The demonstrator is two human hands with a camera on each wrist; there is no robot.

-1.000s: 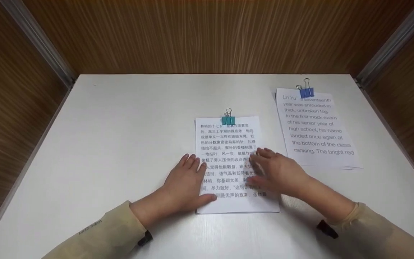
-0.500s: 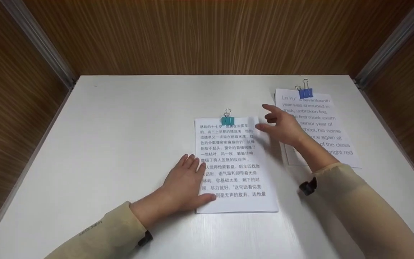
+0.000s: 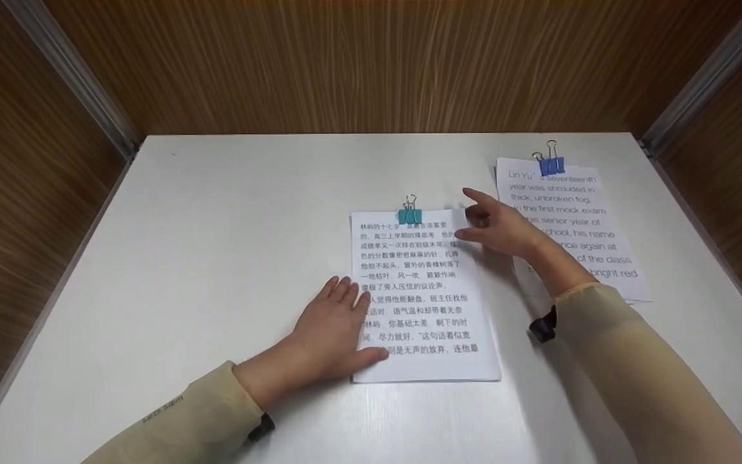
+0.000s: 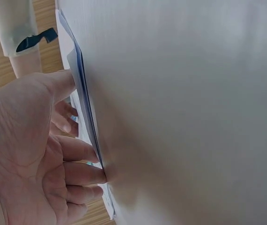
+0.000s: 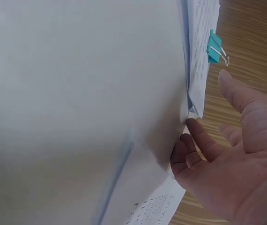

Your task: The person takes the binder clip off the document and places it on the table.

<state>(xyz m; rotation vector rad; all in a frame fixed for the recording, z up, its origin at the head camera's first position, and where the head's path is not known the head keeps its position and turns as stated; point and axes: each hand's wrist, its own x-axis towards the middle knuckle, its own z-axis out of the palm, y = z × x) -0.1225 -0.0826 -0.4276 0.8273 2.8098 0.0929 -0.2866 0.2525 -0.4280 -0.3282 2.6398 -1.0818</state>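
Note:
A stack of white sheets printed with Chinese text (image 3: 422, 367) lies on the white table, a teal binder clip (image 3: 409, 216) on its top edge. My left hand (image 3: 329, 328) rests flat along the left edge, its thumb over the lower part of the page. In the left wrist view the fingertips (image 4: 96, 176) meet the edge of the sheets (image 4: 84, 93). By the top right corner is my right hand (image 3: 503, 225), index finger extended and the others bent. The right wrist view shows its thumb (image 5: 234, 89) apart from the paper, with fingertips low beside the slightly raised corner (image 5: 196, 108).
To the right, a second stack with English text (image 3: 577, 212) lies slightly slanted, a blue binder clip (image 3: 551, 166) on its top. My right hand and forearm cover part of its left side. Wood-grain panels (image 3: 371, 71) enclose the back and sides of the table.
My right hand has moved from the lower right part of the Chinese-text stack up to its top right corner, then slightly in toward it. The left hand has stayed in place.

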